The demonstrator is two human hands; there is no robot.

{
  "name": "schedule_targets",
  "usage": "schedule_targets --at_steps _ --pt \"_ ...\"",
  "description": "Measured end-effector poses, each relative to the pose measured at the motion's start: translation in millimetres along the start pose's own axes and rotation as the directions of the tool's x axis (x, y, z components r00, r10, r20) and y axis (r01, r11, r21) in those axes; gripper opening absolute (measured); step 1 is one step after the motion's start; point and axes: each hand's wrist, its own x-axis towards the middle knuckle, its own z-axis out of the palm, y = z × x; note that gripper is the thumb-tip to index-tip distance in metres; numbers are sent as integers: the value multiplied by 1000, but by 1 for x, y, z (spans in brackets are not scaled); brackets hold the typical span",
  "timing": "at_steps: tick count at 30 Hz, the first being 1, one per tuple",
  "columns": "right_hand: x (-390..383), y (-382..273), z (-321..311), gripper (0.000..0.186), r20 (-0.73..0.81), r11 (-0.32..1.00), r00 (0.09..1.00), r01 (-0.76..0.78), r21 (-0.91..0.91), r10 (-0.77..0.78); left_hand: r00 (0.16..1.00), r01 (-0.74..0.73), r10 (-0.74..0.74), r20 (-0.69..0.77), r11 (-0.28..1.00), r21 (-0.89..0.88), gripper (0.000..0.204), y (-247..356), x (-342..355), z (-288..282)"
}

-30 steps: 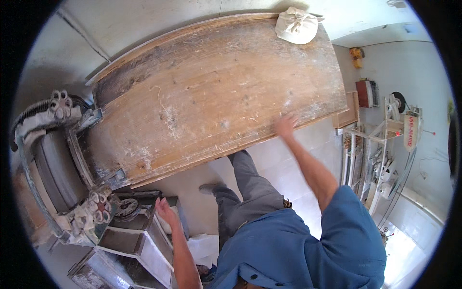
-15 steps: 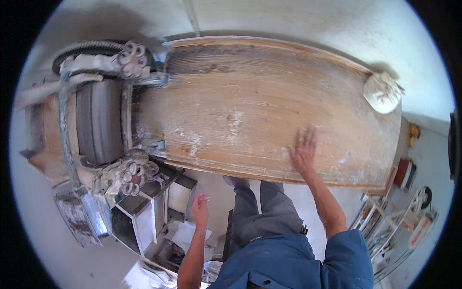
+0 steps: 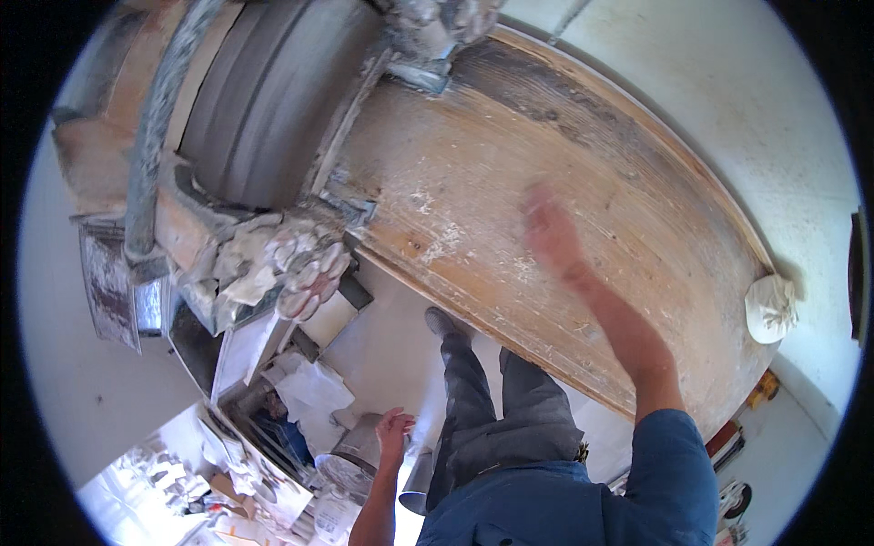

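A long wooden tabletop [image 3: 492, 173], worn and streaked with pale residue, stretches away from a roller machine. Above its middle is my right hand [image 3: 549, 227], with the arm reaching across the near edge. Motion smears the fingers, and whether the palm touches the wood cannot be told. My left hand [image 3: 393, 435] hangs low beside my legs, away from the table, its fingers loosely bent and apart with nothing in them. At the table's left end sits the machine's wide grey roller [image 3: 282, 100], flanked by a knobbed handwheel [image 3: 314, 273] caked in residue.
A tied white cloth bag [image 3: 771, 309] rests at the table's far right corner, against the wall. Below the machine, a cabinet [image 3: 246, 350] holds papers and clutter. Near my left hand stand a metal bucket [image 3: 360, 441] and another metal container [image 3: 417, 482].
My view has turned left, toward the machine, which now looms larger. My right hand has moved leftward over the tabletop. My left hand stays low, its fingers somewhat more spread.
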Motion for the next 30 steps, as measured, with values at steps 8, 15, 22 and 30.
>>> schedule_targets --at_steps 8,15,22,30 --pt "129 -109 66 57 327 904 886 396 -161 -330 992 -93 96 82 995 -38 31 4 -23 21" --pt "78 -121 136 54 498 621 522 782 44 -693 992 128 -127 18 991 -41 32 -21 -32 5" --pt "-106 -68 -23 69 547 901 752 434 10 -368 985 -47 47 166 999 -6 31 0 -3 -2" --pt "-347 -23 -205 112 560 846 728 -52 -530 396 950 -64 25 310 991 115 28 45 53 22"
